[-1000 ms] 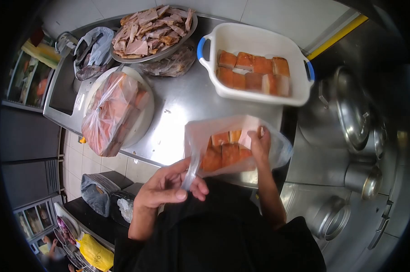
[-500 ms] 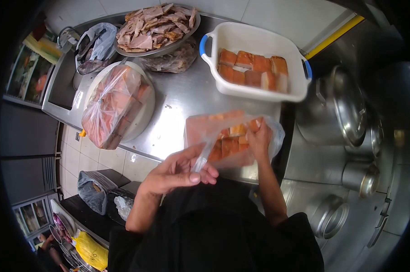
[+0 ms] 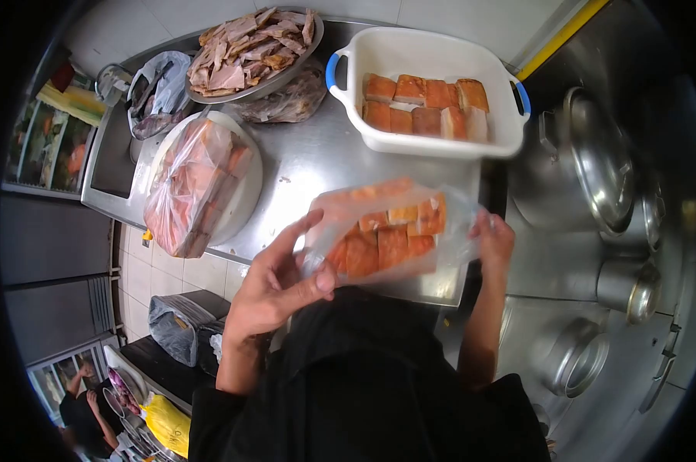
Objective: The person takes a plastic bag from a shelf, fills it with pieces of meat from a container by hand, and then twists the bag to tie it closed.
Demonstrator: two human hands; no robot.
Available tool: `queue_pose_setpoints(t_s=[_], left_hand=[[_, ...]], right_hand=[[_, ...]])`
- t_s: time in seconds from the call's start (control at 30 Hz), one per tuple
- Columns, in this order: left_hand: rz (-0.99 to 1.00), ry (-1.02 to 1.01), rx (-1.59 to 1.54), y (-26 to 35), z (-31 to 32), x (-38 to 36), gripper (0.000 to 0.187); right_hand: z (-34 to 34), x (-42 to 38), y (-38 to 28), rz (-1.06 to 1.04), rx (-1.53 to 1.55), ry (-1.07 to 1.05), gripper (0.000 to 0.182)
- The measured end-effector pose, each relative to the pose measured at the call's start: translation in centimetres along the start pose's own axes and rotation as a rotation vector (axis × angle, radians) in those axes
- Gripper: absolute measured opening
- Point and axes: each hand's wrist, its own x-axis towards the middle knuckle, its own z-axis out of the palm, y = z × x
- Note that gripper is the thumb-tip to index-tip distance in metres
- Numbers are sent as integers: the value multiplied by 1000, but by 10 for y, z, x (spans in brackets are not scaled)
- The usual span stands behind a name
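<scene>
A clear plastic bag (image 3: pixel 452 254) holds several reddish-brown blocks of meat (image 3: pixel 390 246) in rows, on the steel counter's near edge. My left hand (image 3: pixel 282 281) grips the bag's near left edge, thumb and fingers curled on the plastic. At the opposite side, my right hand (image 3: pixel 493 237) pinches the bag's right edge. Between the two hands the bag's mouth is stretched wide. Beyond it stands a white tub (image 3: pixel 440 146) with blue handles and similar meat blocks (image 3: pixel 425 104) inside.
To the left, a tied bag of meat (image 3: pixel 198 189) rests on a white round container (image 3: pixel 244 200). A metal bowl of meat strips (image 3: pixel 248 54) sits behind. Large steel pots (image 3: pixel 579 169) stand right. A person (image 3: pixel 86 412) is at lower left.
My right hand has left the meat inside the bag and moved right to the bag's edge. The bag is now spread wider, and my left hand has moved slightly left.
</scene>
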Motion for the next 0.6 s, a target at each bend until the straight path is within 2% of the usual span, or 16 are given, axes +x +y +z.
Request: queue_pose_setpoints(t_s=[0.03, 0.07, 0.13, 0.23, 0.27, 0.33, 0.4, 0.43, 0.5, 0.6], left_hand=[[-14, 23, 44, 3, 1, 1, 77], [-22, 58, 81, 5, 1, 1, 76], [-37, 116, 161, 10, 2, 4, 72], [166, 414, 614, 9, 21, 9, 68], [544, 488, 975, 2, 25, 18, 59], [807, 359, 1029, 3, 52, 32, 44], [558, -139, 902, -33, 74, 57, 42], [281, -262, 930, -38, 98, 76, 41], [362, -275, 1469, -120, 109, 128, 63], [384, -198, 1767, -151, 116, 153, 91]], right_hand=[[-5, 7, 6, 260, 391, -194, 31], [1, -8, -27, 261, 567, -160, 30], [-9, -20, -61, 258, 641, -248, 29], [-17, -25, -74, 274, 721, -351, 24], [-15, -26, -79, 283, 746, -371, 23], [-11, -25, -81, 276, 784, -389, 23], [-6, -22, -81, 243, 811, -397, 24], [-5, -21, -80, 238, 817, -412, 24], [-6, -23, -77, 222, 832, -444, 23], [-12, -23, -73, 224, 801, -446, 22]])
